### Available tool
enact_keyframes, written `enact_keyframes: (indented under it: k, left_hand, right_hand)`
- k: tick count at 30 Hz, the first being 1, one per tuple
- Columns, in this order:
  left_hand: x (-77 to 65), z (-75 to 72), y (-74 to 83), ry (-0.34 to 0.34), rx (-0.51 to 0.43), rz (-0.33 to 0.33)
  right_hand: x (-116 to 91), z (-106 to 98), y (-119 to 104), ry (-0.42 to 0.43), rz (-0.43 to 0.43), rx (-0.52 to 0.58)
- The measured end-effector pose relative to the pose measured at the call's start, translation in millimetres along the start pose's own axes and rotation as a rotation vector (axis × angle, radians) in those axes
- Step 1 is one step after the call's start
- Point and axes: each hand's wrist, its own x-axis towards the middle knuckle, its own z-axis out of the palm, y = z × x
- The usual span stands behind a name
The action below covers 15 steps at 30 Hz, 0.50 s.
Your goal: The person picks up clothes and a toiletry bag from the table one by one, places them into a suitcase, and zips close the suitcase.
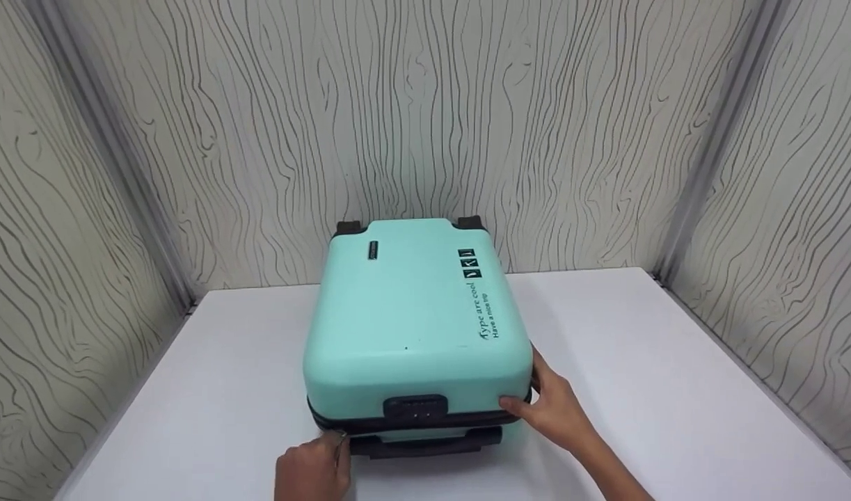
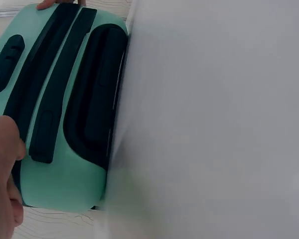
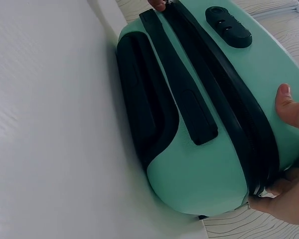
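A mint-green hard-shell suitcase [image 1: 411,306] lies flat on the white table, its wheels toward the back wall. Along its front end run a black zipper band [image 2: 42,64], a combination lock [image 1: 416,407] and a black carry handle [image 1: 432,445]. My left hand [image 1: 314,467] is at the front left corner, thumb and forefinger pinching a small zipper pull at the band. My right hand [image 1: 557,410] grips the front right corner. Its thumb rests on the upper shell, while the fingers [image 3: 279,201] bend round the side by the zipper band.
The white table [image 1: 230,369] carries the suitcase near its middle. Wood-grain patterned panels [image 1: 425,125] enclose the back and both sides, with grey corner posts [image 1: 710,139] between them. A recessed black telescopic handle [image 3: 139,94] sits low on the suitcase's front end.
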Motion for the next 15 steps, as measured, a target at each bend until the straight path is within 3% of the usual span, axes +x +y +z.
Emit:
enact_keyframes:
  k: [4, 11, 15]
  left_hand:
    - [2.0, -4.4, 1.5, -0.063, -0.020, 0.064]
    - [2.2, -16.7, 6.8, -0.283, -0.101, 0.083]
    - [1.8, -16.7, 18.6, -0.325, -0.128, 0.110]
  right_hand:
    - [0.3, -3.6, 1.4, -0.023, -0.015, 0.003]
    - [4.7, -19.5, 3.0, -0.122, -0.082, 0.080]
    - [7.7, -24.9, 3.1, -0.146, -0.110, 0.114]
